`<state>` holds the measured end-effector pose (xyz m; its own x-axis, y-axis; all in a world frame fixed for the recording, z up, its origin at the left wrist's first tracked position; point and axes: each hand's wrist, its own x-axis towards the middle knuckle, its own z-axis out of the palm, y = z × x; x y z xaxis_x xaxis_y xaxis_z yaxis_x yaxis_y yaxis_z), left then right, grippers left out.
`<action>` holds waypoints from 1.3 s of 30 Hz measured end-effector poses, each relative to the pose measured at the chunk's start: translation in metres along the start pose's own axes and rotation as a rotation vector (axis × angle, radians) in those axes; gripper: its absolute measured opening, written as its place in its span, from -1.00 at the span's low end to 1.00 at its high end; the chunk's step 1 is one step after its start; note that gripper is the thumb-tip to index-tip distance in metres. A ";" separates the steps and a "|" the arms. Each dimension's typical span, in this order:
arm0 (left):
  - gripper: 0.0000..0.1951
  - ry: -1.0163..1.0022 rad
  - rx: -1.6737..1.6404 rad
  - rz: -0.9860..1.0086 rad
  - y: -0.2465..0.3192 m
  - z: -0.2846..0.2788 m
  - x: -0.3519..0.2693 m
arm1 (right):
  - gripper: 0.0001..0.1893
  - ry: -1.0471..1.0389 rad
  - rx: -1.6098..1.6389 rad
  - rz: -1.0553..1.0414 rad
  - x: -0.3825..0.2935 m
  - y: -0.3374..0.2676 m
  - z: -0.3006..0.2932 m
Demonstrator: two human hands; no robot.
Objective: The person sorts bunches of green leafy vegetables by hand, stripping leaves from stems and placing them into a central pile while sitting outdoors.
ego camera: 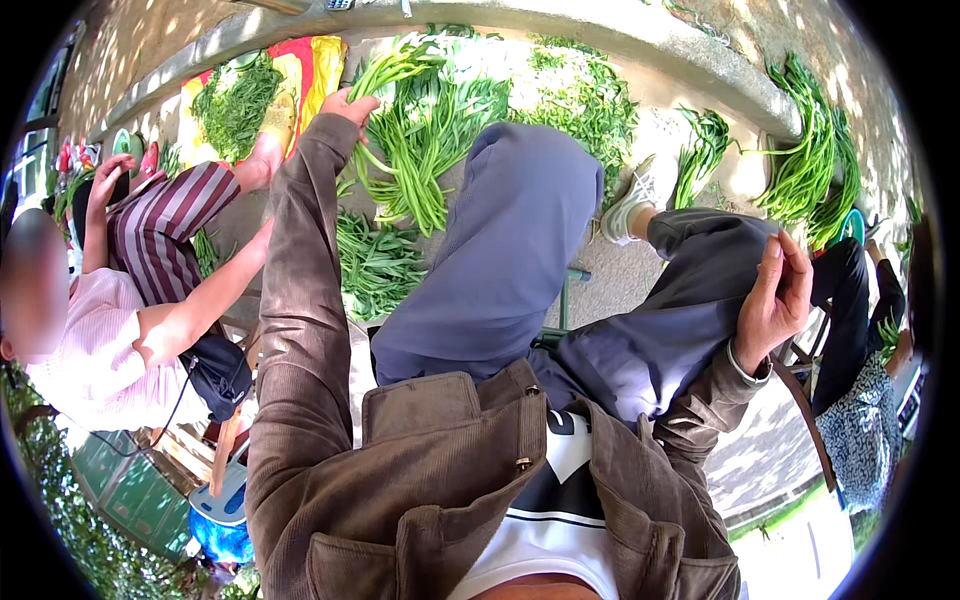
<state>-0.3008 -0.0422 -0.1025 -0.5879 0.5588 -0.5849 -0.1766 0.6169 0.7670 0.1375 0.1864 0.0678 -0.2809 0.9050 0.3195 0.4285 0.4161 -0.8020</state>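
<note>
My left hand (349, 112) grips a bunch of long green vegetable stems (394, 66), which look like water spinach. Below and beside it, more stems (412, 176) lie crosswise over a leafy heap (484, 97) on the ground. My right hand (776, 300) is held above my right knee, palm turned inward. Its thumb and fingertips come together, and I see nothing between them. A loose pile of cut leaves (379, 266) lies on the ground left of my left knee.
Beyond my knees are a chopped green heap (585, 112) and a concrete curb (600, 34). Stem bundles (701, 154) lie right, with a larger bundle (802, 150) over the curb. A seated person (112, 337) at left is near greens (240, 105) on a red-yellow sheet (326, 67). Another person (859, 420) sits right.
</note>
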 end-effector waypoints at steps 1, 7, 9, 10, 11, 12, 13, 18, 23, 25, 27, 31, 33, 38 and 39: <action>-0.71 0.005 0.032 0.051 0.019 0.004 -0.002 | -0.86 -0.007 -0.006 -0.023 0.001 -0.001 -0.002; -0.80 0.063 0.034 0.340 0.140 0.031 -0.065 | -0.87 -0.013 -0.010 -0.062 0.001 0.004 -0.005; -0.81 0.063 -0.021 0.465 0.177 0.040 -0.096 | -0.87 -0.023 -0.046 -0.081 0.001 0.001 -0.008; -0.82 0.063 -0.010 0.518 0.192 0.044 -0.111 | -0.86 -0.021 -0.045 -0.113 0.001 0.003 -0.009; -0.82 0.052 -0.004 0.541 0.207 0.049 -0.125 | -0.85 -0.038 -0.066 -0.097 0.000 0.004 -0.011; -0.82 0.025 -0.018 0.571 0.214 0.049 -0.136 | -0.86 -0.034 -0.070 -0.120 0.000 0.002 -0.011; -0.82 -0.002 -0.032 0.599 0.219 0.049 -0.147 | -0.86 -0.030 -0.076 -0.142 -0.001 -0.002 -0.010; -0.85 -0.223 -0.365 0.434 0.199 0.120 -0.183 | -0.81 -0.116 0.630 0.172 -0.034 -0.035 -0.007; -0.82 -0.310 -0.568 0.174 0.117 0.206 -0.188 | -0.65 -0.462 0.425 0.099 -0.096 -0.043 0.040; -0.83 -0.225 -0.506 0.165 0.074 0.227 -0.175 | -0.55 -0.511 0.116 -0.150 -0.112 -0.038 0.052; -0.82 -0.277 -0.747 0.002 0.060 0.236 -0.185 | -0.51 -0.576 -0.032 -0.151 -0.124 -0.030 0.053; -0.82 -0.243 -0.748 -0.061 0.053 0.236 -0.195 | -0.47 -0.914 -0.037 -0.049 -0.125 -0.033 0.036; -0.81 -0.254 -0.743 -0.089 0.053 0.240 -0.197 | -0.48 -0.852 0.035 -0.061 -0.133 -0.025 0.038; -0.80 -0.418 -0.946 -0.126 0.037 0.245 -0.185 | -0.52 -0.850 0.478 0.077 -0.145 0.000 0.048; -0.80 -0.405 -0.953 -0.150 0.035 0.247 -0.183 | -0.53 -0.878 0.501 0.174 -0.143 -0.004 0.044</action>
<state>-0.0045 0.0140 -0.0340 -0.2312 0.7651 -0.6010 -0.8787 0.1010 0.4666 0.1380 0.0519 0.0033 -0.8649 0.4813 -0.1424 0.1724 0.0184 -0.9849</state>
